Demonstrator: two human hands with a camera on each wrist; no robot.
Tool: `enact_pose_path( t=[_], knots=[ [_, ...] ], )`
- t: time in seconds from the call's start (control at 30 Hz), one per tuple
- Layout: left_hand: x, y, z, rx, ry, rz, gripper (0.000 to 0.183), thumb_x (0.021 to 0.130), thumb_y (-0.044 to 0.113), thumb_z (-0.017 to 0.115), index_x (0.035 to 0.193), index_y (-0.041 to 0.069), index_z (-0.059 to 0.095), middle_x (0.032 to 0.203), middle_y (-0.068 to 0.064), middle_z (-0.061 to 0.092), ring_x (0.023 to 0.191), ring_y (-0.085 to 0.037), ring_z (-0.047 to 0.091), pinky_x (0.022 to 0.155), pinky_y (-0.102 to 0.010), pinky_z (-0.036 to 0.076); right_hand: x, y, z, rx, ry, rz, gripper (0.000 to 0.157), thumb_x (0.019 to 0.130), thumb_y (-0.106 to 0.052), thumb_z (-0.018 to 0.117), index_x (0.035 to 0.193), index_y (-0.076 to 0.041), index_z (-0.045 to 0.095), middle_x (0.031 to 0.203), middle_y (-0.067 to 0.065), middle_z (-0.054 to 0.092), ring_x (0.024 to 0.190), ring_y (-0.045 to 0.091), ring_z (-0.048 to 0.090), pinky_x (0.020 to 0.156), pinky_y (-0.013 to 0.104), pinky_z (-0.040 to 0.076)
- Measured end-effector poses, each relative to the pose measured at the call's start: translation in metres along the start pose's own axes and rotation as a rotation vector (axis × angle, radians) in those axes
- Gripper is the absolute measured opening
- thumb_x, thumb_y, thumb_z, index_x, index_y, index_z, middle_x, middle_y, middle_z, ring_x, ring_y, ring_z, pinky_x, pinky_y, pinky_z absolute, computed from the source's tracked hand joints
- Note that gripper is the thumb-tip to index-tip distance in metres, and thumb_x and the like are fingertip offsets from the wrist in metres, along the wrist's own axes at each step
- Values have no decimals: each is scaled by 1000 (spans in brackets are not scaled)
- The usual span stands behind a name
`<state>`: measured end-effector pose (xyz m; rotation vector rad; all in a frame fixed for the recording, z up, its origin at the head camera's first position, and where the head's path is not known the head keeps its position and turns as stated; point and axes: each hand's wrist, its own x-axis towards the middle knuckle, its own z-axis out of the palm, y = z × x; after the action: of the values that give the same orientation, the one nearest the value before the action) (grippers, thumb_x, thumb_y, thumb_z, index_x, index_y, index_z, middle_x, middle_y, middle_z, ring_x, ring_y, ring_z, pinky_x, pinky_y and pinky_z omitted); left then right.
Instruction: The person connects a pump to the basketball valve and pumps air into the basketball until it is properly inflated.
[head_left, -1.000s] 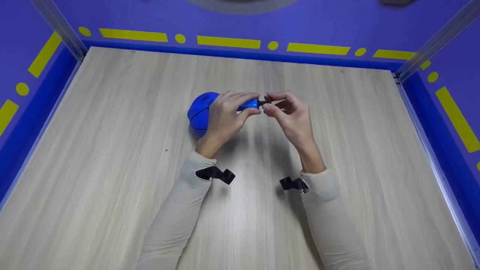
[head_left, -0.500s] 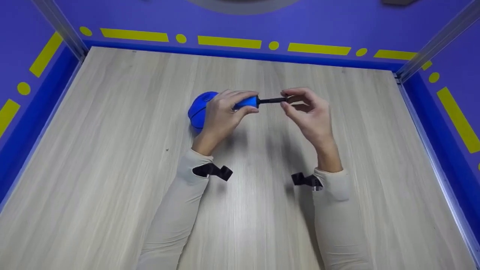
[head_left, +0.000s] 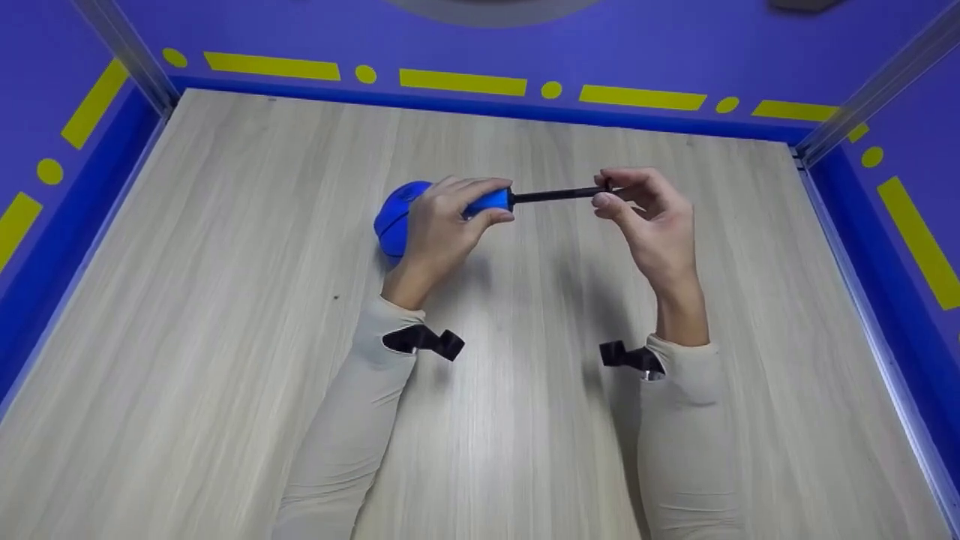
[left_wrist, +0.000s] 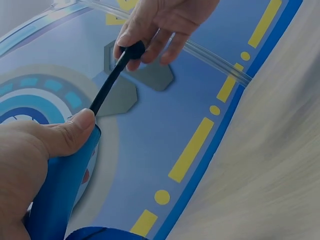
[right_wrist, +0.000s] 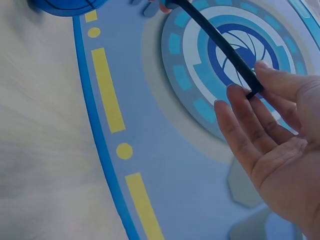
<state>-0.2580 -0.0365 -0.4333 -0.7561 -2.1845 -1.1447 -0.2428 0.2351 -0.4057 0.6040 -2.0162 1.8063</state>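
In the head view my left hand (head_left: 439, 229) grips the blue barrel of a hand pump (head_left: 493, 201), held level over the table. A blue ball (head_left: 391, 225) with black seam lines sits at the pump's left end, partly covered by that hand. From the barrel's right end a long black plunger rod (head_left: 556, 195) sticks out. My right hand (head_left: 661, 229) pinches the small handle at the tip between thumb and fingers. The right wrist view shows this rod end (right_wrist: 255, 92) at the thumb. In the left wrist view, the left thumb lies along the barrel (left_wrist: 62, 185).
A wood-grain table (head_left: 247, 315) lies beneath both arms. Blue-purple panels (head_left: 637, 45) with yellow markings border its back and sides, and metal posts (head_left: 870, 90) stand at the back corners.
My right hand has moved right, drawing the black rod much farther out of the barrel. The left hand has shifted slightly left, still gripping the pump; the ball stays almost where it was.
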Motion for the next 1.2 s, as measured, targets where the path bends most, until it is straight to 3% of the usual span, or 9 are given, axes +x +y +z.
enact_pose_path(
  t=[0.33,0.57,0.73,0.87,0.97,1.2],
  knots=[
    [-2,6,10,41,20,16,36,93,31,83,118,5,81,113,-7,80,104,-25,74,92,-38,57,-4,7,34,-56,-107,25,27,97,6,73,123,13,66,116,27,69,91,22,71,84,32,60],
    [-2,9,15,40,1,25,36,91,28,85,118,5,81,112,-7,80,102,-25,74,89,-39,57,-7,12,52,-48,-129,28,26,98,2,74,122,11,67,113,22,70,90,21,71,83,32,61],
    [-1,7,14,20,-16,17,37,91,30,85,119,6,81,113,-6,80,101,-24,73,88,-38,57,-7,14,51,-54,-143,1,29,99,-1,74,125,11,67,115,25,70,91,21,72,82,32,61],
    [1,6,11,5,-44,12,41,92,35,82,122,7,81,115,-5,80,104,-24,73,90,-37,56,-8,12,47,-115,-141,-22,27,98,0,75,124,8,69,117,14,72,99,22,71,87,32,60],
    [1,6,8,-11,-56,0,41,92,36,82,123,9,80,116,-5,79,106,-23,73,93,-35,56,-7,9,45,-160,-143,-54,28,99,-1,75,124,7,69,119,13,72,105,23,70,91,34,60],
    [0,-1,1,-37,-35,-32,39,93,34,83,123,9,80,118,-4,79,110,-22,72,95,-35,55,-3,4,30,-173,-99,-73,28,98,1,76,124,7,70,121,15,72,109,22,69,92,34,58]
  ],
)
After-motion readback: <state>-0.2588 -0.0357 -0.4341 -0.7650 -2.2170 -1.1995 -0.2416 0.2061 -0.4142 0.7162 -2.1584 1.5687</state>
